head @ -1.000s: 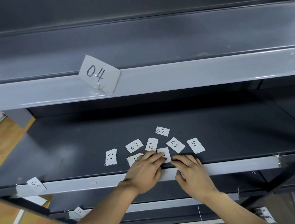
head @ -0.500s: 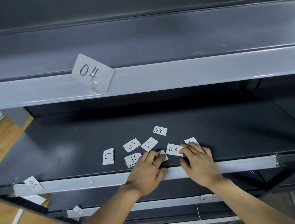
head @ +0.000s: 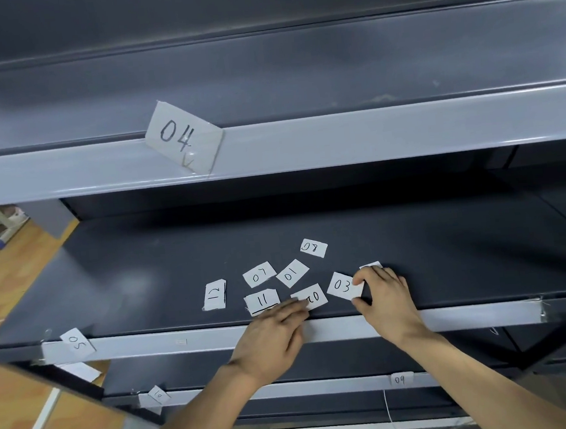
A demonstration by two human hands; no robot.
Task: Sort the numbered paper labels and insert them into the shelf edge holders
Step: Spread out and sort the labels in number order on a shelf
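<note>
Several white numbered labels lie loose on the dark middle shelf (head: 143, 278): 08 (head: 313, 248), 07 (head: 259, 274), 01 (head: 292, 273), 12 (head: 215, 295), 11 (head: 262, 301), 02 (head: 313, 297) and 03 (head: 342, 285). My left hand (head: 271, 331) lies flat over the shelf edge holder (head: 183, 341), its fingertips on the near edges of 11 and 02. My right hand (head: 386, 296) pinches the right edge of 03 between index finger and thumb. Its fingers mostly cover another label (head: 370, 266).
A large 04 label (head: 184, 137) leans tilted on the upper shelf edge (head: 370, 131). A 05 label (head: 77, 341) sits askew at the left end of the middle holder. Labels 10 (head: 158, 394) and 09 (head: 399, 379) sit on the lower shelf edge. Wooden floor shows at the left.
My left hand has drawn back towards the edge, uncovering 02. My right hand has moved from the shelf edge onto the labels and now pinches 03, which has turned slightly.
</note>
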